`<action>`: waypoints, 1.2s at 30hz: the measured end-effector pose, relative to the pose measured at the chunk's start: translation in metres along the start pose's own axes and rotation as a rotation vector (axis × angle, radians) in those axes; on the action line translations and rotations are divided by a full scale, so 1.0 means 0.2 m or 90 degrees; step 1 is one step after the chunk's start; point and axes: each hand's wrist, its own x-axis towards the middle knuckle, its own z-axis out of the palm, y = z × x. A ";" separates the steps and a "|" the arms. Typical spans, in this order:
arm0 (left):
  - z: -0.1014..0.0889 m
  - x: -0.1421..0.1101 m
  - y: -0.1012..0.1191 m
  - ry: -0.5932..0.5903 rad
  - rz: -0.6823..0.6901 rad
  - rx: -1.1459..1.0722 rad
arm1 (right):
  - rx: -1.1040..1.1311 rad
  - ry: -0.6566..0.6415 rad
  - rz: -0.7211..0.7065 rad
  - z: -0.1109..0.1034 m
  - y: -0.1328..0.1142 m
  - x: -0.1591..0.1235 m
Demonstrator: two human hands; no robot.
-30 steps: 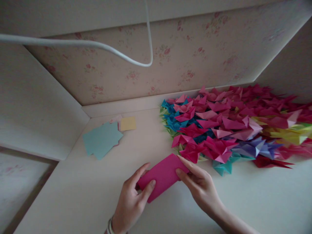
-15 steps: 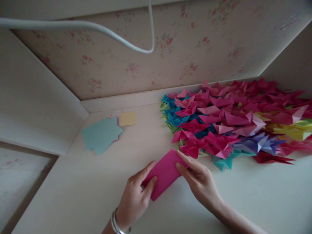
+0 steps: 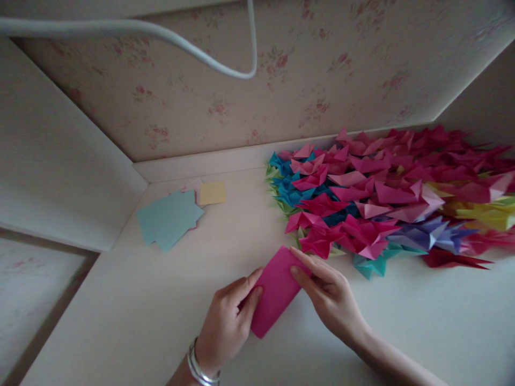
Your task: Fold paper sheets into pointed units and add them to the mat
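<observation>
A magenta sheet of folded paper (image 3: pixel 277 295), shaped as a narrow rectangle, is held slantwise above the white desk between both hands. My left hand (image 3: pixel 231 316), with silver bangles at the wrist, pinches its left long edge, thumb on top and fingers partly hidden. At the upper right corner my right hand (image 3: pixel 328 289) grips the paper between thumb and index finger; its other fingers curl behind. Just beyond the right hand lies a large heap of folded paper origami pieces (image 3: pixel 362 187) in pink, magenta, blue, purple, yellow and teal.
On the left of the white desk (image 3: pixel 120 311) lie pale teal paper sheets (image 3: pixel 171 220) and a small yellow paper square (image 3: pixel 212 193). A white cable (image 3: pixel 193 51) hangs in front of the floral wallpaper. A white panel (image 3: pixel 60 145) stands at the left.
My left hand has slid slightly along the magenta paper's edge, toward the upper right. The right hand keeps its hold at the corner. The view has shifted a little.
</observation>
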 end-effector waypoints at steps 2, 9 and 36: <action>0.00 0.00 0.00 0.007 0.005 0.001 | 0.092 0.020 0.070 0.01 0.00 0.00; 0.00 0.00 0.00 0.038 0.009 0.011 | 0.272 0.074 0.139 0.01 -0.03 0.04; 0.03 -0.02 0.02 0.058 0.072 0.046 | 0.335 0.185 0.146 -0.01 0.01 0.05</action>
